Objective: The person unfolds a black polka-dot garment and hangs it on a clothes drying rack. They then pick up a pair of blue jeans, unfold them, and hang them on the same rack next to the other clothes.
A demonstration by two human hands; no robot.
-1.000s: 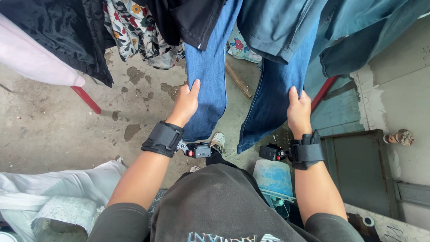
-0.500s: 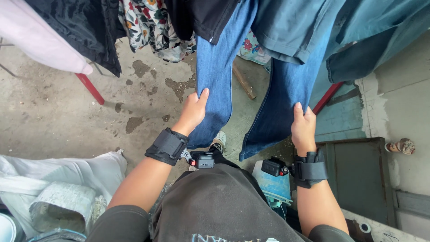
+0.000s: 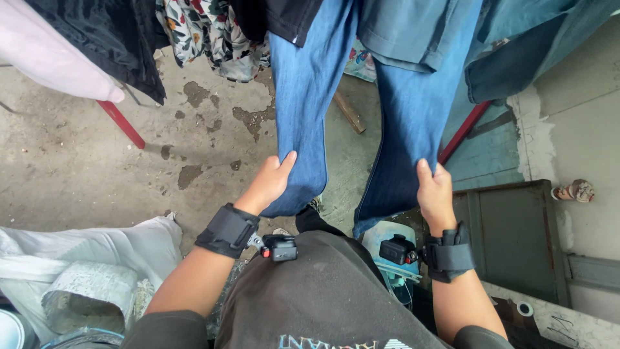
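While the person's dark shirt fills the bottom of the view, a white sack [image 3: 97, 252] lies on the floor at the left and a pale blue bucket [image 3: 394, 236] sits just below the right wrist. Both forearms reach up and forward, each with a black wrist strap carrying a small camera. The left hand [image 3: 268, 184] is closed around the lower end of one leg of the blue jeans [image 3: 310, 97], thumb up along the cloth, fingers hidden behind it. The right hand [image 3: 436, 194] grips the hem end of the other leg in the same way (thumb on the near face, fingers wrapped around the edge). The jeans hang from above, already draped over whatever carries them at the top, which is out of view; both legs look pulled fairly straight, so the hanging seems done and only smoothing of the legs seems left. Farther off, a floral garment [image 3: 206, 39], a black garment [image 3: 110, 45] and a pink one hang alongside, over a stained concrete floor [image 3: 77, 161] with red rack legs [image 3: 121, 124].
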